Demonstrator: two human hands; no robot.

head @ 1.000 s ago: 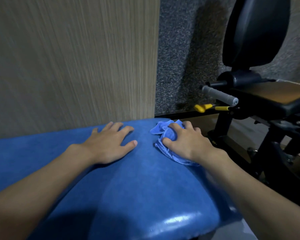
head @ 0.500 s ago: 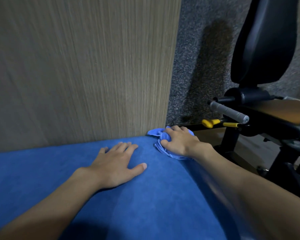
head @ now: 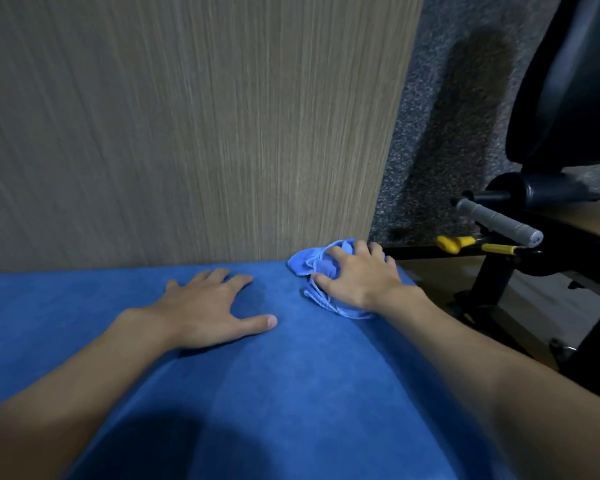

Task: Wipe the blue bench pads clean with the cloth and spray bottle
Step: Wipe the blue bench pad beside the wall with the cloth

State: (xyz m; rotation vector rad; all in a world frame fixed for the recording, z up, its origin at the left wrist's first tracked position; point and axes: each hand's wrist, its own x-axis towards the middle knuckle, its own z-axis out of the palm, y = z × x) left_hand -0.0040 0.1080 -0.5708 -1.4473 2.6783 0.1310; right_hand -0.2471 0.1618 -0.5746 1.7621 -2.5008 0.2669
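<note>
A wide blue bench pad [head: 291, 393] fills the lower part of the head view and runs up to a wood-grain wall. My right hand [head: 357, 277] grips a bunched light-blue cloth [head: 312, 263] and holds it down on the pad's far right corner, next to the wall. My left hand [head: 212, 308] lies flat on the pad to the left of the cloth, fingers spread, holding nothing. No spray bottle is in view.
A wood-grain wall panel [head: 187, 133] rises right behind the pad. To the right stands a black exercise machine [head: 568, 98] with a grey handle [head: 496, 220] and yellow levers [head: 454, 242]. Dark speckled wall [head: 447, 116] lies behind it.
My right hand has pushed the cloth away from me to the pad's far right corner by the wall. My left hand has stayed flat on the pad.
</note>
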